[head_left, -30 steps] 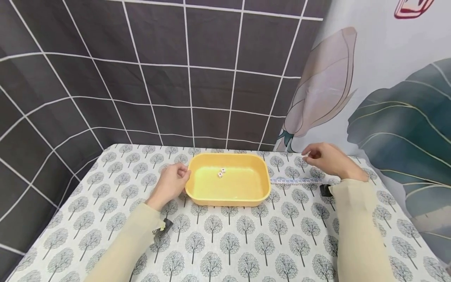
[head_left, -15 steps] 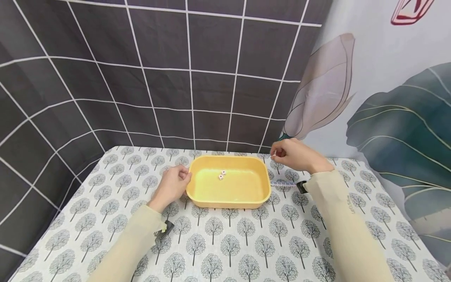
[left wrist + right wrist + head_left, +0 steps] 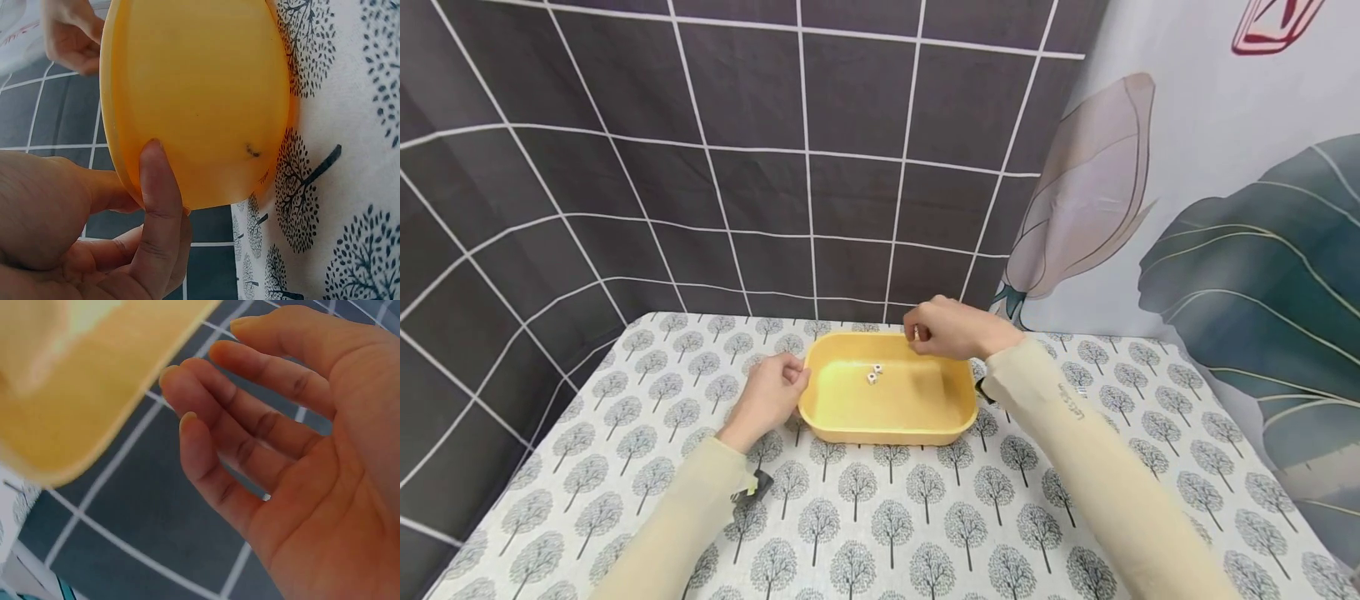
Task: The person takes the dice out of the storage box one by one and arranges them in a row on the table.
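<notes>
A yellow plastic basin [image 3: 887,437] sits on the cloth, also filling much of the left wrist view [image 3: 200,75]. My left hand [image 3: 769,393] pinches its left rim, one finger lying along the outer wall [image 3: 159,181]. Inside lie two small white cubes [image 3: 872,377] with dark marks, close together. Over the back right rim hovers my right hand [image 3: 951,327], fingers curled, a tiny white cube [image 3: 917,332] just showing at the thumb and fingertips. In the right wrist view that hand [image 3: 281,425] is beside the basin's rim; the cube cannot be made out there.
A tree-patterned cloth [image 3: 850,533] covers the table. Dark gridded fabric [image 3: 850,192] hangs behind, and a flower-print curtain [image 3: 1090,192] at the right. Of a thin blue-and-white strip on the table only an end [image 3: 1081,389] shows past my right sleeve.
My right hand has moved left from beyond the basin's right side to above its back right rim. Its sleeve now covers most of the strip. The left hand keeps its hold.
</notes>
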`<state>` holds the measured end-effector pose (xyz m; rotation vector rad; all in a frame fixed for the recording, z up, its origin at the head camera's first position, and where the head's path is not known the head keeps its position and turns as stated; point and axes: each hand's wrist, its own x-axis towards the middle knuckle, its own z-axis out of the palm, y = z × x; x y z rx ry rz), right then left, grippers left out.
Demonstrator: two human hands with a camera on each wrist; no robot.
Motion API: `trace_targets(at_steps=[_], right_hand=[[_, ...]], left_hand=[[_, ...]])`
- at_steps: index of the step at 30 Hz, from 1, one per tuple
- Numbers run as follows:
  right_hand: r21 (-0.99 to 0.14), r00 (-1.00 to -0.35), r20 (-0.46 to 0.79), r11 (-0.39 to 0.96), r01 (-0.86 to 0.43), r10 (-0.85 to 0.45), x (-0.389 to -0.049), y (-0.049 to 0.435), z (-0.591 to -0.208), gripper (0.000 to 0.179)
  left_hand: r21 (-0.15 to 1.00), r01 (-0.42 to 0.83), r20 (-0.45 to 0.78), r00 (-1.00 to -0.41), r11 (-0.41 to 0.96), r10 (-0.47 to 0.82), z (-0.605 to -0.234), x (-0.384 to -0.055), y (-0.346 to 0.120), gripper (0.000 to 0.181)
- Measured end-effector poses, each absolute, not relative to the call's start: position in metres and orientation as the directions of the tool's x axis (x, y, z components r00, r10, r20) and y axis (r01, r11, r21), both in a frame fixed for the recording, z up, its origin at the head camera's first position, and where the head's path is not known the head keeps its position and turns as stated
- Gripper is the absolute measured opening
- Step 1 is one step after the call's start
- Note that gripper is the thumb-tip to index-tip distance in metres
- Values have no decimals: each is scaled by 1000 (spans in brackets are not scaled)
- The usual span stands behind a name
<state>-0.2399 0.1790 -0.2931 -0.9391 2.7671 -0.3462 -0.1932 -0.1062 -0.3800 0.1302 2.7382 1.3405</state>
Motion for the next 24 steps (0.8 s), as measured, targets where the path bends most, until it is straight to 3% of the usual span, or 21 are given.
trace_targets(at_steps=[15,24], right_hand=[[-227,-696,-236,735,-639,-678,-248,122,-335,5],[-190,-699,-261,746,-639,-665,-251,108,-345,3]], left_hand=[[793,39,-41,-992,607,116,-380,-193,-106,23],[793,37,-40,-993,608,112,-378,-192,-105,23]])
